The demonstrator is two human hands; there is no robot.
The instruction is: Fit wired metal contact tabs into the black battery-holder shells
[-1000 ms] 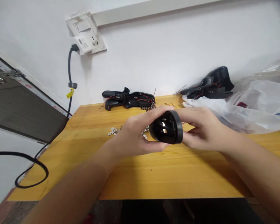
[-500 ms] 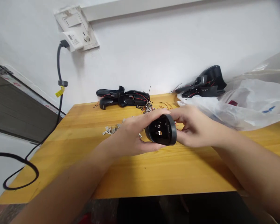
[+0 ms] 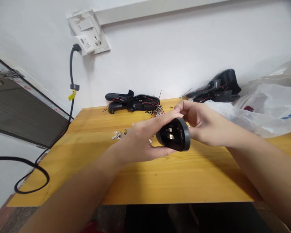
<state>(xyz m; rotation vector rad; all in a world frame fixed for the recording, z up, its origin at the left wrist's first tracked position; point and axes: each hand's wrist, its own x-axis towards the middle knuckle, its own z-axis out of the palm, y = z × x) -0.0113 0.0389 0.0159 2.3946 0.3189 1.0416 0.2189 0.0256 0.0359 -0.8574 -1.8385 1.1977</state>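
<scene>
A glossy black hollow shell (image 3: 174,135) is held above the middle of the wooden table (image 3: 135,187), its open side facing me. My left hand (image 3: 145,137) grips it from the left, thumb below and fingers over the top. At its right rim, my right hand (image 3: 203,124) has its fingers bent and pressed together; whatever they pinch behind the shell is hidden. Small metal pieces (image 3: 116,135) lie beyond my left hand, partly covered by it. A small heap of parts with wires (image 3: 158,111) sits behind the shell.
Black shells with red wires (image 3: 144,103) lie at the back edge by the wall. More black shells (image 3: 225,85) rest at the back right, beside a white plastic bag (image 3: 269,113). A black cable (image 3: 71,69) hangs from the wall socket (image 3: 88,27) down the left side.
The view has shifted, so the scene sits slightly further right. My right hand has moved up a little against the shell, its fingers nearer the top rim. My left hand keeps its hold.
</scene>
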